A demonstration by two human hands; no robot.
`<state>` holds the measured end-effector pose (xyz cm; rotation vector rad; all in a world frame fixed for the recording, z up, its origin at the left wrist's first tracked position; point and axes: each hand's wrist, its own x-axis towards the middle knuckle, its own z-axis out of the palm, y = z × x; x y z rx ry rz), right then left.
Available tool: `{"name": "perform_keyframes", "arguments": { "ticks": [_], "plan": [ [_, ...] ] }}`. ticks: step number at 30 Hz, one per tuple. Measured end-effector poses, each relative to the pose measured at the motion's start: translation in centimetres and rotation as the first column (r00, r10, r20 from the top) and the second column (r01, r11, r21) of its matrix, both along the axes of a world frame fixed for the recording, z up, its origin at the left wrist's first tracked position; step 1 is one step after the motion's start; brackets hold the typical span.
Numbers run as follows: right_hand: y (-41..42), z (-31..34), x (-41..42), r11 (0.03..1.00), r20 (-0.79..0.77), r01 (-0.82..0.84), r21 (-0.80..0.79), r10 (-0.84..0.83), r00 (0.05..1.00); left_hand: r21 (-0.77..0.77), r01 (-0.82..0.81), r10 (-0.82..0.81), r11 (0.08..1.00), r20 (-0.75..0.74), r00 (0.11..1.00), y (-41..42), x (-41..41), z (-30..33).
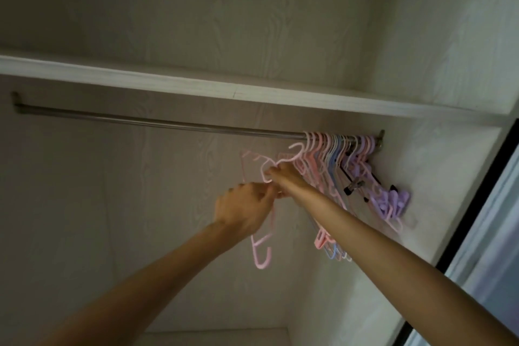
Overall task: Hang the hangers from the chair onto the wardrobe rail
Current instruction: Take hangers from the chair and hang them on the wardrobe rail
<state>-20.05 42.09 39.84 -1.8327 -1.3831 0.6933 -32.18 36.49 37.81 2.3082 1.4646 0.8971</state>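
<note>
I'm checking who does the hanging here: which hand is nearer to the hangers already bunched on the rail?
Right. The right hand is just left of and below the hung hangers, nearly touching them. The left hand sits lower and farther left, gripping pink hangers.

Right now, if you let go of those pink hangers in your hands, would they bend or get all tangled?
The pink hangers look like thin plastic, so probably light and fairly stiff. Their open hooks seem apt to snag each other, since several are bunched between the left hand and right hand. On the smooth rail they would likely slide easily.
</note>
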Motion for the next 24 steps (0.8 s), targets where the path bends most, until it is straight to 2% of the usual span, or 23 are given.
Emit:
{"name": "perform_keyframes", "arguments": {
  "ticks": [2,3,5,7,11,14,17,22,24],
  "plan": [
    [0.9,0.3,0.9,1.0,0.105,-0.007,0.005,0.007,0.994,0.146,-0.129,0.111,0.981,0.131,0.985,1.8,-0.8,1.4],
    [1.0,0.4,1.2,1.0,0.184,-0.022,-0.001,0.022,0.983,0.222,-0.181,0.155,0.958,0.132,0.979,3.2,-1.4,2.0],
    [1.1,0.7,1.7,0.997,0.333,-0.056,-0.043,0.067,0.94,0.285,-0.206,0.23,0.936,-0.054,0.972,6.6,-2.5,2.7],
    [1.6,1.0,2.0,0.996,0.506,-0.047,-0.079,0.081,0.859,0.252,-0.2,0.264,0.947,-0.252,0.931,9.9,-3.3,3.0],
    [3.6,1.5,1.4,0.999,0.731,0.046,-0.028,-0.011,0.682,0.214,-0.2,0.271,0.956,-0.386,0.882,13.9,-3.9,2.3],
    [5.5,0.5,1.2,0.998,0.794,0.064,0.019,-0.054,0.606,0.183,-0.227,0.281,0.956,-0.364,0.888,14.8,-3.5,1.8],
    [6.8,-0.5,1.2,0.994,0.817,0.074,0.075,-0.104,0.568,0.239,-0.259,0.327,0.936,-0.314,0.891,14.9,-3.3,1.9],
    [7.3,-0.9,1.8,0.997,0.802,0.063,0.034,-0.065,0.593,0.269,-0.271,0.348,0.924,-0.301,0.888,14.4,-3.0,1.6],
    [7.0,-0.8,2.4,0.995,0.759,0.027,0.1,-0.094,0.644,0.271,-0.268,0.348,0.925,-0.314,0.883,14.5,-3.1,1.8]
  ]
}}
